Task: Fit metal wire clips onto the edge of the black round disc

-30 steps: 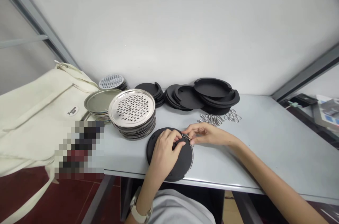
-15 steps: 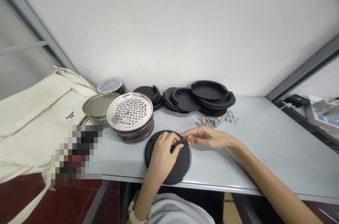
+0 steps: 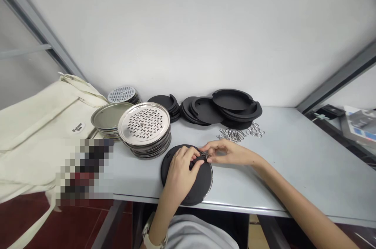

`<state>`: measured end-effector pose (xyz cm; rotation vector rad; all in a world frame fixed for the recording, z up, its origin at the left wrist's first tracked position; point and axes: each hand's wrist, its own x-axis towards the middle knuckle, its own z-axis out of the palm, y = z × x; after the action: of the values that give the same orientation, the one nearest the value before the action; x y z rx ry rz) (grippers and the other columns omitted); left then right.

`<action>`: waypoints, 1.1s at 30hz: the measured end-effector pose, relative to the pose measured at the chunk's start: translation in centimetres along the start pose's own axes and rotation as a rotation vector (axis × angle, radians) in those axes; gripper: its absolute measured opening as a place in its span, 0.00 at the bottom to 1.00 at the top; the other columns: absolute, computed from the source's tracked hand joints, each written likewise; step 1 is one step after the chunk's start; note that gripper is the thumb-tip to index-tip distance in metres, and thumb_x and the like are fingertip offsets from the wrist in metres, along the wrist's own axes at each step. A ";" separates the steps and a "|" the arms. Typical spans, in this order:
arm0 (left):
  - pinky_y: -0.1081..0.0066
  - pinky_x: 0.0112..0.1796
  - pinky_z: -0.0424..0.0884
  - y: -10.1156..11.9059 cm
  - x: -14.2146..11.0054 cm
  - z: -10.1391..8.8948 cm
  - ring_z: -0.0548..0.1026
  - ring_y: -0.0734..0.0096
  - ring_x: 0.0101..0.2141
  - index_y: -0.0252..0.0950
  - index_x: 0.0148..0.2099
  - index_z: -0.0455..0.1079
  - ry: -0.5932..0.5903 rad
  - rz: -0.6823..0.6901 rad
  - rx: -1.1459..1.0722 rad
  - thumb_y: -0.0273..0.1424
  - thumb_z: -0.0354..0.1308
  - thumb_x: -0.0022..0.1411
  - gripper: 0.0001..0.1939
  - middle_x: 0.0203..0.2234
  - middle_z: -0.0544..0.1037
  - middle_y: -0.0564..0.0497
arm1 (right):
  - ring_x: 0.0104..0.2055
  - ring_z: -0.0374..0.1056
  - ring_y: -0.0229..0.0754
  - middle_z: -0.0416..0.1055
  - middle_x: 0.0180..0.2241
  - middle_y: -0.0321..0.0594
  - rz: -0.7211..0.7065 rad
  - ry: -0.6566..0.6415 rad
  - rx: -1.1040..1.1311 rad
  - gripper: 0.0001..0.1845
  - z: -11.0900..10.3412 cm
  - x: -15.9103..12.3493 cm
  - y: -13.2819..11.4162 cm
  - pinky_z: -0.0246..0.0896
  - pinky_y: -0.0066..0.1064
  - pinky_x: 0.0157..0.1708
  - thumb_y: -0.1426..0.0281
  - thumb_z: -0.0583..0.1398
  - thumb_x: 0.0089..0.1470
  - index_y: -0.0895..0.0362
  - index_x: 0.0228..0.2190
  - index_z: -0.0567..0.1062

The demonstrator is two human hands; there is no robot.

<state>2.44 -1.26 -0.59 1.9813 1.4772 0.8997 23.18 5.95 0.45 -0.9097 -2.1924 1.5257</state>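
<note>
A round black disc [image 3: 194, 190] lies at the table's front edge, with a thin shiny metal rim showing along its right side. My left hand [image 3: 182, 168] rests over it, its thumb and fingers closed on a dark part near the disc's upper right edge. At that same edge my right hand [image 3: 226, 152] pinches a small metal wire clip [image 3: 204, 154] between thumb and fingers. The clip touches or nearly touches the disc; exactly how it sits there is hidden by my fingers. Loose wire clips [image 3: 232, 135] lie just beyond my right hand.
Left of the disc stands a stack of metal grater plates [image 3: 143, 123], beside plain metal discs [image 3: 110, 115] and smaller perforated plates [image 3: 122, 95]. Black discs [image 3: 163, 104] and black trays [image 3: 235, 102] line the wall. A cream bag [image 3: 44, 135] lies at left.
My right hand has shifted slightly, and its fingers are bent differently around the wire clip, which has turned a little. My left hand and the disc stay nearly in place.
</note>
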 end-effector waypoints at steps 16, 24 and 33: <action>0.65 0.41 0.68 0.1 -0.1 0.0 0.69 0.68 0.37 0.39 0.39 0.67 -0.004 -0.006 0.003 0.27 0.58 0.61 0.04 0.34 0.70 0.53 | 0.36 0.66 0.39 0.70 0.32 0.38 -0.031 -0.004 -0.018 0.21 0.3 0.1 -0.3 0.63 0.33 0.41 0.57 0.62 0.53 0.57 0.45 0.73; 0.67 0.40 0.68 -0.1 0.2 0.0 0.70 0.68 0.36 0.39 0.38 0.68 0.013 0.002 -0.042 0.28 0.58 0.61 0.03 0.33 0.71 0.53 | 0.35 0.63 0.36 0.65 0.31 0.34 -0.048 -0.027 -0.023 0.20 0.4 -0.1 -0.5 0.62 0.30 0.41 0.67 0.62 0.52 0.55 0.47 0.71; 0.67 0.32 0.73 6.3 -4.8 -4.2 0.74 0.65 0.34 0.46 0.42 0.71 0.162 -0.034 -0.320 0.42 0.53 0.65 0.09 0.32 0.74 0.50 | 0.35 0.65 0.39 0.67 0.32 0.37 -0.005 -0.009 -0.037 0.20 0.4 -0.3 -0.9 0.64 0.32 0.40 0.64 0.61 0.53 0.55 0.48 0.73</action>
<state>2.31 -7.56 5.73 1.6789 1.3478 1.2228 22.87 5.31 1.19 -0.9096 -2.2347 1.4943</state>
